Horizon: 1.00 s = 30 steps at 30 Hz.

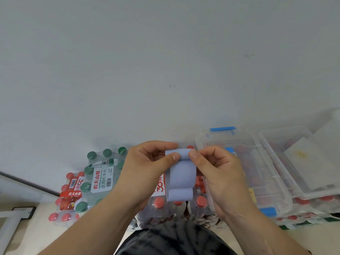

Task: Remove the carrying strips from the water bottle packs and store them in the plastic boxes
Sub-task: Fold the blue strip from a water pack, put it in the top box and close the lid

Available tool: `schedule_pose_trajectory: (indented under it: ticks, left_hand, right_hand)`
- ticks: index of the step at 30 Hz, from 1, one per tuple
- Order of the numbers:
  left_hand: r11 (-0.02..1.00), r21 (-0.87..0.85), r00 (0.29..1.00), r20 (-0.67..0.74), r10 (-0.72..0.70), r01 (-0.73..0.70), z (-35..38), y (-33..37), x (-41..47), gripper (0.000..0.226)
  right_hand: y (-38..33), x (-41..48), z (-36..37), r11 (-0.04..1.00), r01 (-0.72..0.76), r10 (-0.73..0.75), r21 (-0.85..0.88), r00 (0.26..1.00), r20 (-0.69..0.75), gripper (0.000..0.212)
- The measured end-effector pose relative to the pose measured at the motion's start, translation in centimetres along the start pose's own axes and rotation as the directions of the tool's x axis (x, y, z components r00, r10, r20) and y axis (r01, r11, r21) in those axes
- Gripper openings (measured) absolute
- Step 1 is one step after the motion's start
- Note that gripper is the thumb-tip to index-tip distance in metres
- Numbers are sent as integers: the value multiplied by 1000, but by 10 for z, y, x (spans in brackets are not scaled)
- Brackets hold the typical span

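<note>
A pale blue-grey carrying strip [182,173] hangs between my hands, its top edge folded over and its bottom end curled. My left hand [147,166] pinches the strip's upper left corner with thumb and fingers. My right hand [217,170] pinches the upper right corner. Below the strip lies a pack of red-capped water bottles [176,208]. A green-capped pack [99,173] and another red-capped pack [68,197] lie to the left. A clear plastic box with blue latches [261,181] sits on packs to the right, its lid on.
A second clear plastic box [301,162] lies to the right of the first, on more red-capped packs [312,201]. A white wall [165,61] rises right behind the packs. A white metal frame [12,223] stands at the lower left on the pale floor.
</note>
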State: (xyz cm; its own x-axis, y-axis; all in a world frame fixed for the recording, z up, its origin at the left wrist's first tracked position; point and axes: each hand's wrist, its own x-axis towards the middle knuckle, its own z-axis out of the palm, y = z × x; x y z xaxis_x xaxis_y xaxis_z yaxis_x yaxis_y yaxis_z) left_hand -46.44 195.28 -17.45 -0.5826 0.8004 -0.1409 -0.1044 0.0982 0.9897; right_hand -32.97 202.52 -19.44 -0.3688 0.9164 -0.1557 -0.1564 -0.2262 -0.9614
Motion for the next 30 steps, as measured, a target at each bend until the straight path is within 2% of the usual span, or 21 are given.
schedule_pose_trajectory:
  ticks: [2,7,14,17,21,24,27,30]
  left_hand:
    - [1000,-2,1000,4,8,-8,1,1,-1,18]
    - [1000,-1,1000,0,-2,2,2,1,-1,19]
    - [1000,24,1000,-10,14,-14,3,3,-1,19]
    - [999,25,1000,-6,21,-21,4,3,-1,21]
    - [1000,1,1000,12,9,-9,7,5,-1,18]
    - [1000,4,1000,-1,13,-13,8,5,0,11]
    - [999,21,1000,-10,24,-24,7,2,2,15]
    - [997,46,998,1,58,-58,8,0,3,17]
  right_hand:
    - [-1,1,-1,999,-8,8,-39,1000,-6,34]
    - [1,4,-4,995,28,-29,-92,1000,-2,9]
    - [1,2,-4,999,37,-37,-13,999,33,16]
    - [0,3,-3,998,35,-35,-44,999,14,23]
    - [2,3,-5,995,46,-46,-84,999,2,12]
    - [4,3,-6,995,57,-57,-79,998,-4,16]
    - [4,2,-5,994,52,-53,-92,999,-12,15]
    - [2,2,-4,996,18,-21,-82,999,-32,29]
